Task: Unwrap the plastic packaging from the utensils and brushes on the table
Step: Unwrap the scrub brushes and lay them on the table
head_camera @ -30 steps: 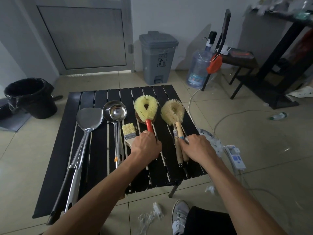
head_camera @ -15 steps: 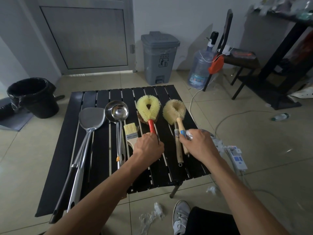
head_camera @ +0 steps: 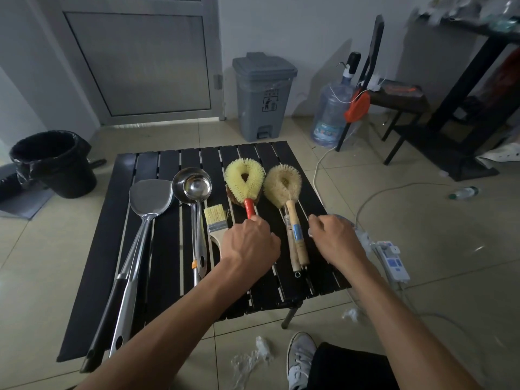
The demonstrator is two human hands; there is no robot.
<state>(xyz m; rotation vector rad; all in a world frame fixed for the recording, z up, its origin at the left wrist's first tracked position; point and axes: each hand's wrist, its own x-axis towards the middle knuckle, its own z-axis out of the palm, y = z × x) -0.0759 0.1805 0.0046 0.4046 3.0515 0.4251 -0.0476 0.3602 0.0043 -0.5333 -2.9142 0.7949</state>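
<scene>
Black slats make up the low table in the middle of the frame, and the utensils lie on it in a row. From left to right they are a steel spatula, a ladle, a small flat brush, a yellow brush and a pale brush.

The left hand is closed round the red handle of the yellow brush. Only a short stub of red shows above the knuckles, and the bristle head lies just beyond on the slats.

The right hand sits to the right of the pale brush's wooden handle, apart from it. Its fingers are curled in and pinch a bit of clear plastic film (blurred, so its shape is hard to make out). The pale brush lies flat on the table to the left of that hand, head toward the top of the frame.

At lower centre, torn plastic scraps lie on the tiles beside a grey shoe. A white power strip lies at right, and a grey pedal bin stands at upper centre.
</scene>
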